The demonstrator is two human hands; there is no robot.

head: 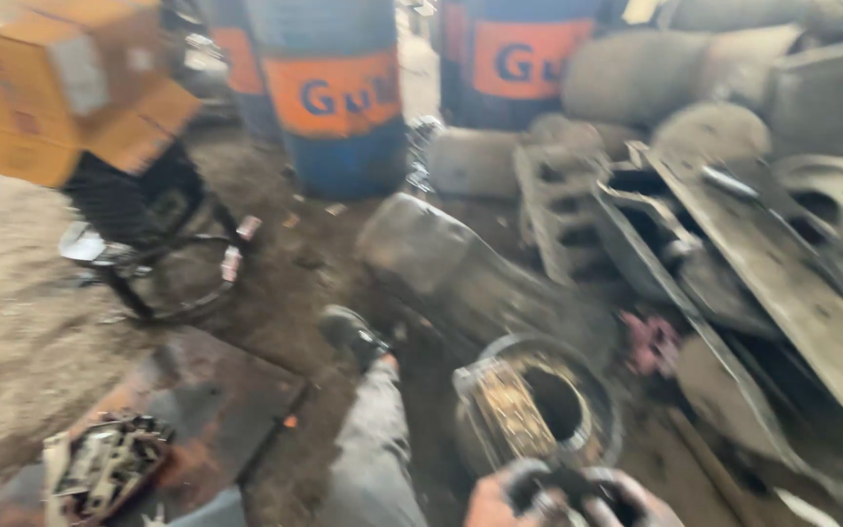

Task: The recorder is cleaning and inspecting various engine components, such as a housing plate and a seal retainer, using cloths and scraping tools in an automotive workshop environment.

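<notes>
- Grey, grimy metal is what both hands meet at the bottom edge of the head view: a small dark, greasy metal part point(570, 488), blurred so that its shape cannot be told.
- The left hand point(500, 498) is curled about that part's left side, its fingers blackened with grease; how firmly it grips cannot be told.
- The right hand point(631, 500) is curled about the part's right side in the same way; the wrist is cut off by the frame.
- Just above the part lies a round, rusty metal housing with a wide hollow centre point(537, 402), resting on the dirt floor point(21, 342).
- Left of the part, the person's leg in grey trousers point(375, 439) stretches away, ending in a dark shoe point(351, 334).
- Further left of the part, a flat rust-brown steel plate point(202, 405) lies on the floor, with a heap of small pale metal scraps point(100, 466) at its near end.
- Well above the part stand two blue drums with orange bands point(339, 93).
- Up and to the right of the part, grey cast engine blocks and heavy scrap castings point(714, 224) are piled together.
- Far up and left of the part, tan cardboard boxes point(60, 83) sit on a black wire stand point(153, 234).
</notes>
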